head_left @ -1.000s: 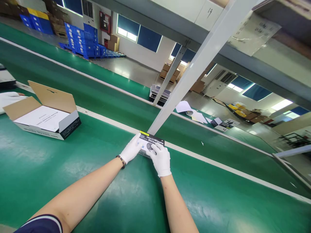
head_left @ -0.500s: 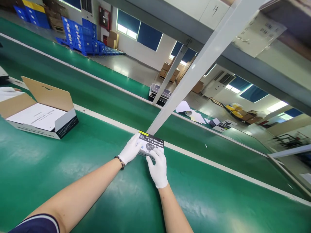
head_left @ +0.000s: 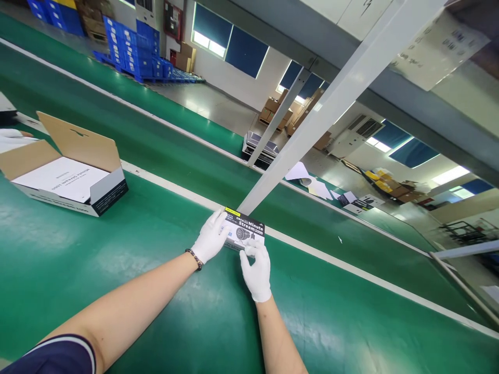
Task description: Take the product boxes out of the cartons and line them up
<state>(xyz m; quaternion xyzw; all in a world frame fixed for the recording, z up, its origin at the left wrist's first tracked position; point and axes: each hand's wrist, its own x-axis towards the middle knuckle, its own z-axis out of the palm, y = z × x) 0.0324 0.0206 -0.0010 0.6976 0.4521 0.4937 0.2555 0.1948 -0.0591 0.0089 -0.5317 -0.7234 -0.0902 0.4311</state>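
A small closed carton [head_left: 249, 228], black and white with a yellow strip and the print "Minute Stream 1000", lies on the green work surface near the white rail. My left hand [head_left: 212, 236], in a white glove with a beaded bracelet at the wrist, grips its left end. At the front right edge, my right hand [head_left: 257, 270], also gloved, has thumb and fingers curled together against the carton. Whether a small piece is between those fingertips cannot be made out.
An open box [head_left: 78, 176] with a white printed sheet inside stands at the left, another person's gloved hand [head_left: 15, 136] behind it. A white post [head_left: 296, 130] rises just beyond the carton. Across the belt [head_left: 187, 166] lie loose papers [head_left: 312, 184].
My right hand has slid off the carton's top face toward its front edge, fingers curling in. My left hand keeps its hold. The view has shifted slightly.
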